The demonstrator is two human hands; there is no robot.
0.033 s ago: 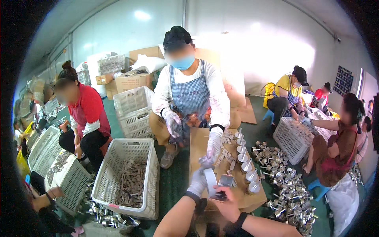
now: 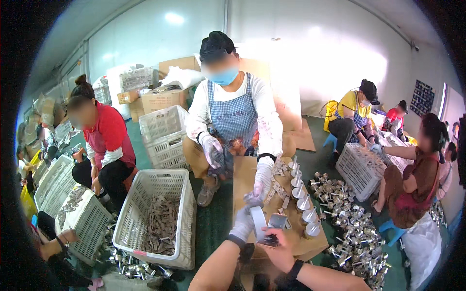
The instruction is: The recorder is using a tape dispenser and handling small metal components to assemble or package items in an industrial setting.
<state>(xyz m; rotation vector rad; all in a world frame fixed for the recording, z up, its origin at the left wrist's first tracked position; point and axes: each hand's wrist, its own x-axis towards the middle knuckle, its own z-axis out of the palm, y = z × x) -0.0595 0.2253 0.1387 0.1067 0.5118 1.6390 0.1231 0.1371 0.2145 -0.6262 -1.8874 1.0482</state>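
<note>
My left hand [image 2: 242,224], in a pale glove, is closed on a white curved band [image 2: 258,220] that looks like the edge of a roll or disc. My bare right hand [image 2: 280,252] grips a flat, shiny square piece [image 2: 277,221] with a dark part by the fingers. It sits close against the band's lower end. The gloved hand [image 2: 255,196] of the person opposite reaches down to the band's top. Under our hands is a cardboard-covered surface [image 2: 245,169]. Several round metal pieces with upright stems [image 2: 312,229] stand along its right side, beside small flat strips [image 2: 280,190].
A white crate [image 2: 187,218] of flat strips stands at left. A heap of stemmed metal parts [image 2: 357,233] covers the floor at right. Co-workers sit on both sides, beside more white crates [image 2: 357,169]. Cardboard boxes [image 2: 165,102] are stacked behind.
</note>
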